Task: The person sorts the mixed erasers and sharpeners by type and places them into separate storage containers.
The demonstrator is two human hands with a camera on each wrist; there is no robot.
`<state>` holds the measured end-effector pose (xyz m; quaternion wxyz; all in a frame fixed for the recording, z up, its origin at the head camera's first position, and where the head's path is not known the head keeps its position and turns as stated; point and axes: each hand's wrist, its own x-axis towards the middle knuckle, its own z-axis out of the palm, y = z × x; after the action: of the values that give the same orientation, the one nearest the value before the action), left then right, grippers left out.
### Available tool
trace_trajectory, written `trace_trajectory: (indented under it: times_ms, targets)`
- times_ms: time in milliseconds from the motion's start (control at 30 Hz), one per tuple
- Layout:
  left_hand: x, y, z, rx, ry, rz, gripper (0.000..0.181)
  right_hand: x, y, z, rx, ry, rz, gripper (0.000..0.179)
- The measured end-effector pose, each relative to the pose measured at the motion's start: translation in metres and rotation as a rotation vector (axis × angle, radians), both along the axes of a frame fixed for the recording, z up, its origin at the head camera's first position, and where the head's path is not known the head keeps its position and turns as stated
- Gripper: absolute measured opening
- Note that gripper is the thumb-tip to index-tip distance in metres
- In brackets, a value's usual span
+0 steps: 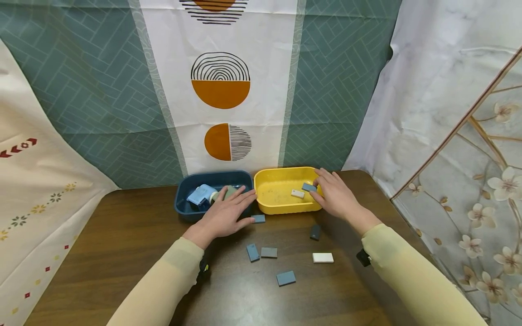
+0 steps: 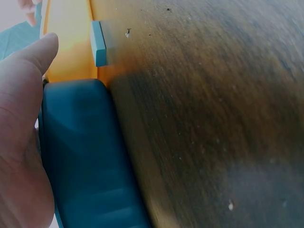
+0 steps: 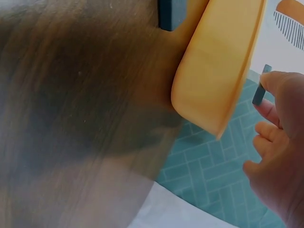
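My right hand [image 1: 336, 192] is over the right end of a yellow plastic bin [image 1: 285, 209], pinching a small blue-grey rectangular block [image 1: 309, 187] between thumb and fingertips. In the right wrist view the same block [image 3: 261, 85] is seen edge-on, above the bin's rim. A whitish block [image 1: 297, 194] lies on the bin's floor. With fingers extended, my left hand [image 1: 224, 215] hovers over the right part of a dark blue bin [image 1: 181, 209] and holds nothing. Inside that bin, partly hidden by the hand, are a light blue packet-like item [image 1: 200, 194] and a grey-green item [image 1: 230, 192].
More blocks lie on the brown wooden table [image 1: 134, 244]: a blue-grey one [image 1: 258, 219] by the bins, a dark one [image 1: 315, 232], a white one [image 1: 323, 258], a grey one [image 1: 269, 252] and others nearer me. Patterned cloth [image 1: 261, 149] hangs behind the bins.
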<state>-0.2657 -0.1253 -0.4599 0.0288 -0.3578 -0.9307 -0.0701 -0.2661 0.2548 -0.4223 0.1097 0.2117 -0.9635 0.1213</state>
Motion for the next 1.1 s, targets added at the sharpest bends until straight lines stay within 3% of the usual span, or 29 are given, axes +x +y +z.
trace_trajectory:
  times_ms: [333,1100]
  targets:
    - [0.001,0.0,-0.001,-0.013,0.004,0.003,0.08,-0.015,-0.005,-0.009,-0.005,-0.033,-0.05,0.028]
    - [0.0,0.0,-0.001,-0.015,0.01,0.004,0.078,-0.034,-0.014,-0.016,0.002,-0.013,-0.157,0.027]
